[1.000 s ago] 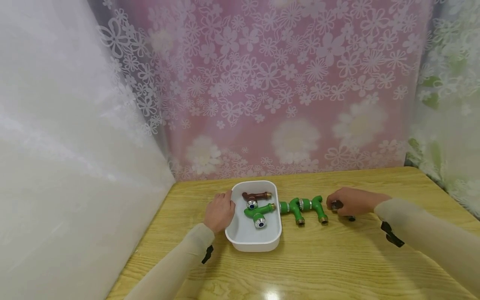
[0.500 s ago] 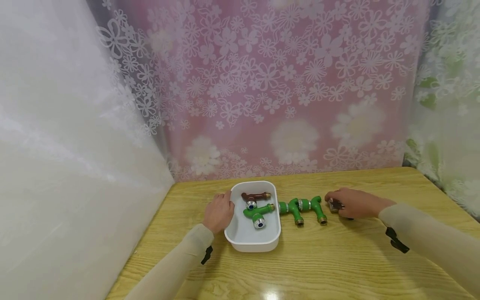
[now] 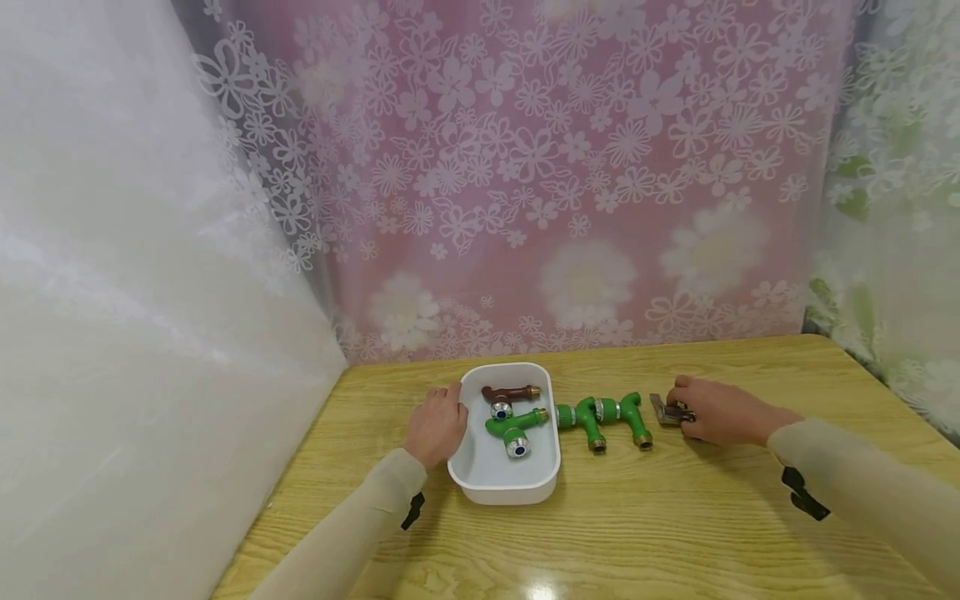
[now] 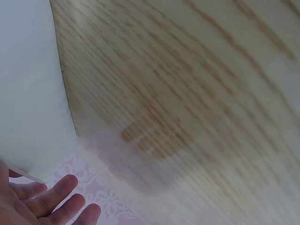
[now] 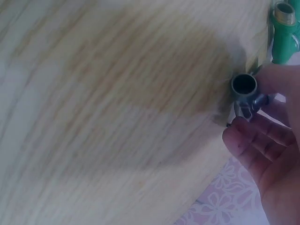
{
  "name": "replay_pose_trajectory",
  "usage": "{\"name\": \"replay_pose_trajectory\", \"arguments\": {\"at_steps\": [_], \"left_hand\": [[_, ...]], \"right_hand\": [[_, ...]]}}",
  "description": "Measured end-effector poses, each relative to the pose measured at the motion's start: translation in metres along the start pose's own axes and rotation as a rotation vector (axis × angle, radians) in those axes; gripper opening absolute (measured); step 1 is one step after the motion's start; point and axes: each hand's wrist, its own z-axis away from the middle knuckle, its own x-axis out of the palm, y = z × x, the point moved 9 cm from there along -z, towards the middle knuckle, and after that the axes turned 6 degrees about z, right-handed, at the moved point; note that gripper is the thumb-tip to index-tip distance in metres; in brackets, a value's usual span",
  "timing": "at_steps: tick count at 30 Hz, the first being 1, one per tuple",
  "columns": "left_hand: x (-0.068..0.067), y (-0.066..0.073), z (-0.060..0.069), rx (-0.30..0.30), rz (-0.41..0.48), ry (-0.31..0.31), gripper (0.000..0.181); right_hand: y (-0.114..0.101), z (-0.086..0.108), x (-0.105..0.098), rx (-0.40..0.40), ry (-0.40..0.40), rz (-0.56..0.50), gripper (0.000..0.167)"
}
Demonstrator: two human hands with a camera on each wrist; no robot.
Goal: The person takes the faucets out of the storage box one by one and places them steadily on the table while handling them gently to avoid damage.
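Note:
My left hand holds the left rim of a white plastic tub. In the left wrist view its fingers spread outside the tub wall, while the thumb is mostly hidden. A brown tap and a green tap lie inside the tub. At the right, my right hand pinches a silver metal tap low over the table. Its round open end faces the right wrist camera, with thumb and fingers on either side. Part of this tap is covered by the hand.
Two green taps with brass ends lie between the tub and my right hand. The wooden table meets a flowered pink curtain behind and a pale sheet at left.
My right hand has shifted slightly to the right and turned, so more of the silver tap shows, now lying closer to the green ones. My left hand and the tub stay in place.

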Motion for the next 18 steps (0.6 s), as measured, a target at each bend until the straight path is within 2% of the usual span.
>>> {"name": "replay_pose_trajectory", "arguments": {"at_steps": [18], "left_hand": [[-0.0051, 0.004, 0.0024, 0.004, 0.004, 0.003, 0.043]], "right_hand": [[-0.0049, -0.0033, 0.0039, -0.029, 0.033, -0.028, 0.023]]}}
